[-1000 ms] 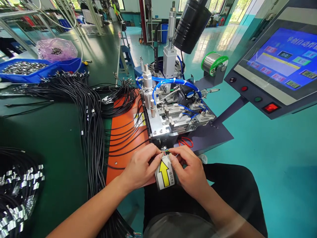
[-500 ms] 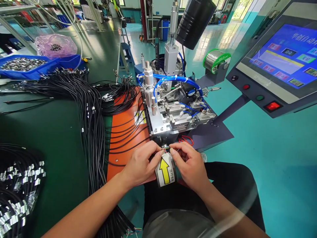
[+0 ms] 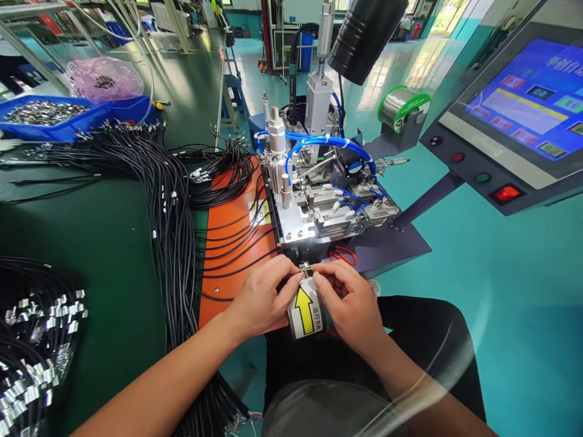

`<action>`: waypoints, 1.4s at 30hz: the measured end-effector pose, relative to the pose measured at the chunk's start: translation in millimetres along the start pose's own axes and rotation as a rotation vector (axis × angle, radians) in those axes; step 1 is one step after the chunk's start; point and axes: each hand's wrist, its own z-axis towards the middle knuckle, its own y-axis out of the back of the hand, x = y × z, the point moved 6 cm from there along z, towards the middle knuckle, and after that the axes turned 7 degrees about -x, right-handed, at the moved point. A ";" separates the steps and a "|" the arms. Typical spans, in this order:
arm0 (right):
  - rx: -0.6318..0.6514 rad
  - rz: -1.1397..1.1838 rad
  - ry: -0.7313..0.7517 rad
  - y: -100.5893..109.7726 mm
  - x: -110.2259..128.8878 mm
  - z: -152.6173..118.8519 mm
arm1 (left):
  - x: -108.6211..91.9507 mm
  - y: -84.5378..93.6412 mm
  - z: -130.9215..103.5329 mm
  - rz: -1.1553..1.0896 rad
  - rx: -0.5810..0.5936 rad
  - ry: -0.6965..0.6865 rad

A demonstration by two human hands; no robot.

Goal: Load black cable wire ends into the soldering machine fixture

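Observation:
Small coloured wires (image 3: pixel 308 269) show between the fingertips of my two hands, at the near end of a metal machine (image 3: pixel 319 212). My left hand (image 3: pixel 268 294) pinches at their left side, thumb against forefinger. On the right, my right hand (image 3: pixel 348 300) is closed in a similar pinch by the wire ends. Directly below the fingertips is a rounded part with a white label and a yellow arrow (image 3: pixel 305 312). Several black cables (image 3: pixel 237 258) run across an orange plate (image 3: pixel 218 294) toward the machine. My fingers partly hide the wires.
A thick bundle of black cables (image 3: pixel 170 261) hangs over the green table (image 3: pixel 113 243). Blue trays (image 3: pixel 50 130) of metal parts stand at the back left, more cables (image 3: pixel 40 340) at the near left. A solder spool (image 3: pixel 403 109) and a screen panel (image 3: pixel 523 109) are at the right.
The view has shifted slightly, so the machine and panel appear a little further right. Both hands keep nearly the same pinch, with the coloured wires between them a little more visible.

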 end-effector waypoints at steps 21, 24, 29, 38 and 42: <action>-0.017 -0.087 0.081 1.4 4.0 2.2 | 1.8 -0.8 -1.4 -0.022 0.006 0.021; -0.023 -0.099 0.111 2.2 6.6 0.3 | 1.5 -0.7 -1.2 -0.019 0.000 0.020; -0.021 -0.090 0.107 2.1 4.2 -1.1 | 0.2 0.2 -0.1 -0.028 -0.003 0.022; 0.005 0.079 -0.121 -4.8 -14.5 3.7 | -0.1 0.7 -0.7 -0.041 -0.007 0.021; 0.009 0.176 -0.229 -8.0 -23.3 5.8 | -0.7 0.8 -0.6 -0.053 -0.003 0.019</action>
